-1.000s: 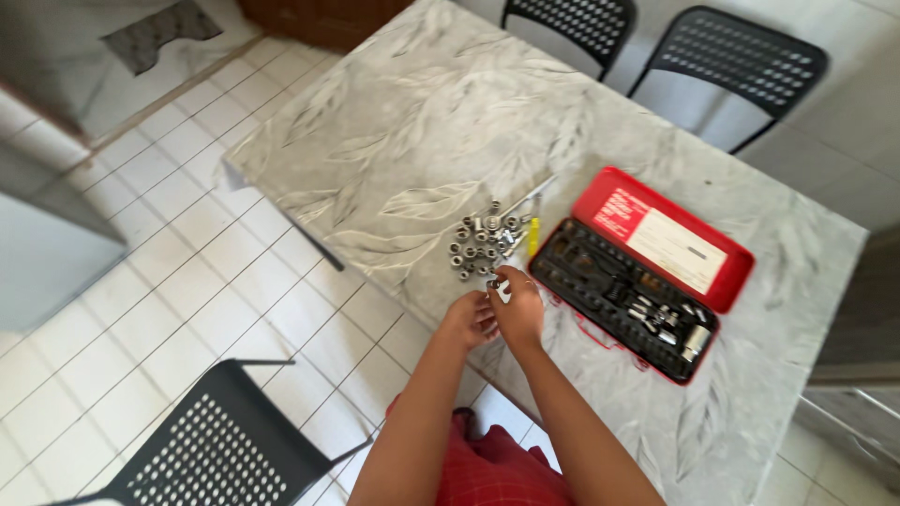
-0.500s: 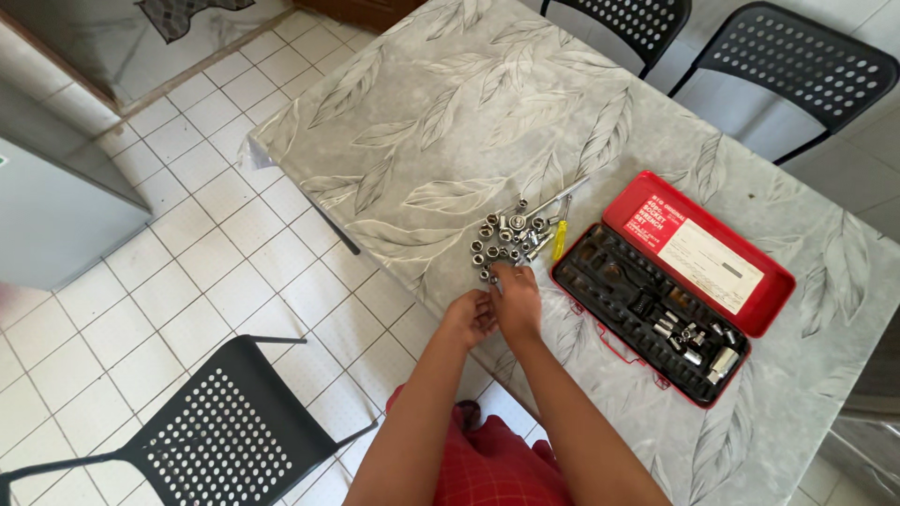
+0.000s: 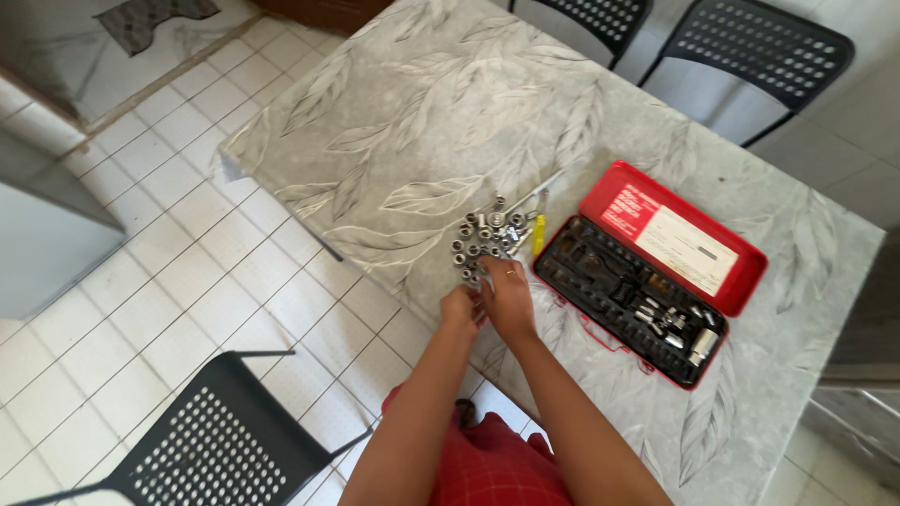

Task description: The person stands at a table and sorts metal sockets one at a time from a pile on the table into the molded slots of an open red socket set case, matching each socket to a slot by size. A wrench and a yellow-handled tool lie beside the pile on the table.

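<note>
A pile of several small silver sockets (image 3: 483,239) lies on the grey leaf-patterned table (image 3: 422,112), near its front edge. My right hand (image 3: 507,298), with a ring on one finger, reaches into the near side of the pile, fingertips among the sockets. My left hand (image 3: 460,310) is curled right beside it at the table edge, and whether it holds anything is hidden. A yellow-handled tool (image 3: 538,234) and a thin metal bar (image 3: 541,191) lie next to the pile. To the right, a red socket case (image 3: 656,214) lies open, and its black tray (image 3: 609,281) holds a few sockets.
Two black perforated chairs (image 3: 764,42) stand at the table's far side. Another black chair (image 3: 211,440) stands on the white tiled floor (image 3: 187,272) at my near left. A grey cabinet (image 3: 42,225) is at the left edge.
My right hand has moved forward from beside my left hand to the near edge of the socket pile. The camera view has shifted slightly.
</note>
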